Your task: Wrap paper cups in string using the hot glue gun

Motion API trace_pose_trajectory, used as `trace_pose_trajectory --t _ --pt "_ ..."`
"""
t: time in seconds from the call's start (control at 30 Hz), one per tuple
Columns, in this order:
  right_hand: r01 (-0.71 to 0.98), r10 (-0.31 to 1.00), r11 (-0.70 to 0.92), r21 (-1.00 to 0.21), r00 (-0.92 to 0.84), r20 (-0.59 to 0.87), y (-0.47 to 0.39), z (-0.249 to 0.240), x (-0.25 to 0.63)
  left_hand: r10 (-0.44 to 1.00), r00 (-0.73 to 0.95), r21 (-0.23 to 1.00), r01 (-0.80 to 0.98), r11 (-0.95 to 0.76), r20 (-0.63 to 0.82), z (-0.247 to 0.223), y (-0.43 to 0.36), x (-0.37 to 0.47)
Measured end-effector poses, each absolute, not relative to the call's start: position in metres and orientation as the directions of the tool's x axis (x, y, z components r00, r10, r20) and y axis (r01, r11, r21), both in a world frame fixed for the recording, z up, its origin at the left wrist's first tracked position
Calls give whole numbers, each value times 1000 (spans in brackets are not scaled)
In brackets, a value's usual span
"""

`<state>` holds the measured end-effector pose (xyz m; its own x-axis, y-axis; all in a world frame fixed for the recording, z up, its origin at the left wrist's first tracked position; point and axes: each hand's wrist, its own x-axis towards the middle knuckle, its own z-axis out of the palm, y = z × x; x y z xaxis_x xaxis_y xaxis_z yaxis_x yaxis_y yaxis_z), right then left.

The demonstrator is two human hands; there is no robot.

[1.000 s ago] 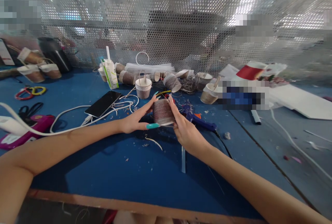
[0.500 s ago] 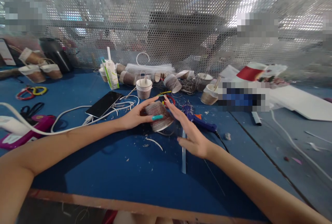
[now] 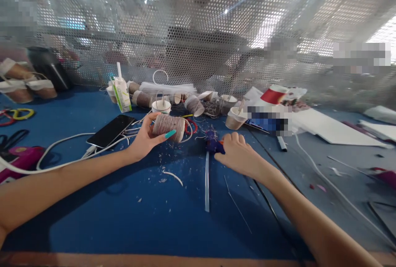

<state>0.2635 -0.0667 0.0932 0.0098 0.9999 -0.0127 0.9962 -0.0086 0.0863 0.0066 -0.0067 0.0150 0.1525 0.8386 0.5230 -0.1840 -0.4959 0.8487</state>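
My left hand grips a paper cup wrapped in brown twine, tipped on its side above the table. A loop of cord stands out from the cup's right end. To the right, my right hand is wrapped round the handle of a dark blue glue gun, which has an orange trigger. A clear glue stick projects from the gun toward the table's front edge. Red-handled scissors lie just behind the held cup, partly hidden by it.
Several twine-wrapped cups, one of them a standing cup, line the back by the perforated metal screen. A black phone with white cables lies at left, near a drink carton. White sheets lie at right. Scraps dot the blue tabletop.
My right hand has left the cup's side and closed on the glue gun. My left hand has moved left with the cup, turning it more sideways. The view has shifted right.
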Motion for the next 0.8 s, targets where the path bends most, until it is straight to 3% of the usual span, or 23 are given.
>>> trace_pose_trajectory --t 0.17,0.4,0.5,0.6,0.7,0.8 --pt "978 995 63 201 -46 -89 -69 91 260 875 135 875 -223 -430 465 16 -6 10" --pt "992 998 -35 125 29 50 -56 92 263 907 154 908 -227 -353 392 20 -9 10" --pt "991 959 75 -107 -43 282 -50 93 275 915 148 914 -225 -338 375 20 -10 10" --pt "835 878 256 -487 10 479 -48 89 282 919 136 913 -239 -331 369 21 -10 11" --pt "542 906 292 -788 108 410 -50 81 279 918 133 910 -245 -334 373 21 -10 11" --pt "390 934 292 -873 81 349 -56 73 269 918 141 914 -227 -335 371 20 -10 11"
